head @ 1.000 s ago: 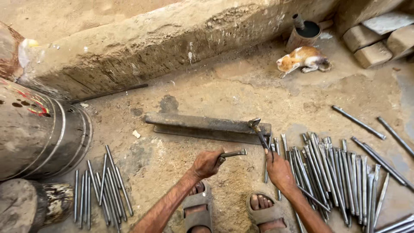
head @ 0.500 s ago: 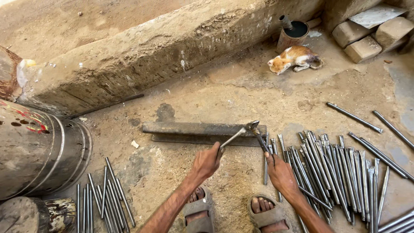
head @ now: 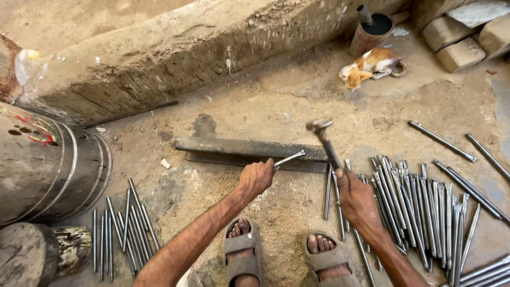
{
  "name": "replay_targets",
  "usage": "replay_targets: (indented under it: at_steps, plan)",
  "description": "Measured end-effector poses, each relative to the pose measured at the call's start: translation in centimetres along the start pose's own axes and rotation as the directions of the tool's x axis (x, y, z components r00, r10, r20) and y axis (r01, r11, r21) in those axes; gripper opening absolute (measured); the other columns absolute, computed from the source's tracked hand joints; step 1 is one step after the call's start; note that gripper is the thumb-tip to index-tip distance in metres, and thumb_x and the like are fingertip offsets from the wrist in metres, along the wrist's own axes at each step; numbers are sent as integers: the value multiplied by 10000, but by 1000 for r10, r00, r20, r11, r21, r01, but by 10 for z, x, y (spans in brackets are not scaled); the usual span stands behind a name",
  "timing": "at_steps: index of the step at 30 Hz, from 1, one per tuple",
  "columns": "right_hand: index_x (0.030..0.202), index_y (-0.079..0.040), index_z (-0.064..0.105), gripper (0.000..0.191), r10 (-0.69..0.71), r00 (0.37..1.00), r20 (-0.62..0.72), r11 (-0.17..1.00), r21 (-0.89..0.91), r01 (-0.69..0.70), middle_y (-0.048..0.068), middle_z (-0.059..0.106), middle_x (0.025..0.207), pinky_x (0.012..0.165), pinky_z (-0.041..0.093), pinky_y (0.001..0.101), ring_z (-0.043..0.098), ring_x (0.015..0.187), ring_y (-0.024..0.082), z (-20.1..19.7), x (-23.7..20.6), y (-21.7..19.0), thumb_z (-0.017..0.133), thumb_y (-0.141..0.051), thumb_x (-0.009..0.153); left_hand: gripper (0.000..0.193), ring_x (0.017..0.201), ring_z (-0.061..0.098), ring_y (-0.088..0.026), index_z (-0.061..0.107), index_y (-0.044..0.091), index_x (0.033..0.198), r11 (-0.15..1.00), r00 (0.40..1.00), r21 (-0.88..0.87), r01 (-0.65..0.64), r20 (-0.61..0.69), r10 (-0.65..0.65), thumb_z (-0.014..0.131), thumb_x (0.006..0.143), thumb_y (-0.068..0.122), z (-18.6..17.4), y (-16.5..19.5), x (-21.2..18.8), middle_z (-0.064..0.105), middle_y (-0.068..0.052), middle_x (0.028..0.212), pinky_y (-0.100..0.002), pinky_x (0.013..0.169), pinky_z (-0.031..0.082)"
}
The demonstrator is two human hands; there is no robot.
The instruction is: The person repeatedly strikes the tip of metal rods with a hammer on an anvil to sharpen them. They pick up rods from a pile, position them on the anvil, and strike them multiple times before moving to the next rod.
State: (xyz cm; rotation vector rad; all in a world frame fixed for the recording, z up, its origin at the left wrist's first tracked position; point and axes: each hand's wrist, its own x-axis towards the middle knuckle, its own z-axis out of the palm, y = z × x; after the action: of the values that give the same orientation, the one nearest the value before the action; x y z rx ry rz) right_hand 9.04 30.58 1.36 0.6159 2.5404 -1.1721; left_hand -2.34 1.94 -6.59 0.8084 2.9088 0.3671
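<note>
My left hand (head: 256, 178) grips a short metal rod (head: 289, 158), its free end resting on a long steel bar (head: 244, 147) that lies flat on the dirt floor. My right hand (head: 357, 197) holds a hammer (head: 324, 135) by its handle, the head raised above the bar's right end. A big pile of grey metal rods (head: 425, 199) lies to the right of my right hand. A smaller bunch of rods (head: 125, 226) lies at the lower left. My two sandalled feet (head: 281, 255) are at the bottom.
A rusty metal drum (head: 48, 165) lies on its side at the left, with a log (head: 32, 255) below it. A concrete ledge (head: 175, 53) runs across the back. A cat (head: 369, 66) lies at the upper right beside a can (head: 372, 29) and stone blocks (head: 467, 32).
My right hand has taken up the hammer and raised it over the bar. My left hand has set the rod's end onto the bar.
</note>
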Motion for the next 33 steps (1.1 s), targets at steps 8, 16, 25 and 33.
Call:
replay_targets:
  at_steps: [8, 16, 25, 33]
  plan:
    - [1341, -57, 527, 694, 156, 980, 122, 974, -185, -132, 38, 502, 486, 301, 386, 348, 421, 347, 139, 28, -5, 10, 218, -588, 1019, 291, 545, 670, -344, 574, 33, 921, 999, 996, 2, 37, 83, -38, 588, 1013, 308, 2, 2, -4, 656, -163, 623, -475, 455, 510]
    - [1145, -25, 635, 627, -63, 996, -57, 990, -127, 55, 100, 528, 565, 313, 362, 403, 459, 410, 200, 16, 3, 5, 256, -524, 1102, 264, 523, 649, -316, 563, 38, 925, 998, 999, -60, -6, -33, 4, 516, 1057, 261, 6, -2, -7, 626, -132, 608, -456, 444, 498]
    - [1072, 36, 709, 720, -5, 1000, 11, 940, -341, 9, 382, 690, 862, 773, 559, 625, 676, 862, 556, 28, 17, 7, 321, -569, 1087, 305, 504, 635, -319, 566, 42, 910, 999, 1000, -25, 22, 6, -22, 522, 1052, 309, 14, -16, -4, 617, -136, 611, -451, 430, 479]
    - [1049, 48, 713, 710, -4, 998, -57, 972, -234, -10, 361, 700, 917, 866, 544, 629, 684, 919, 553, 37, 23, 26, 344, -558, 1074, 361, 397, 414, -240, 540, 62, 959, 925, 999, -378, 40, 21, -35, 448, 1097, 382, 5, 3, -42, 461, -82, 510, -443, 378, 362]
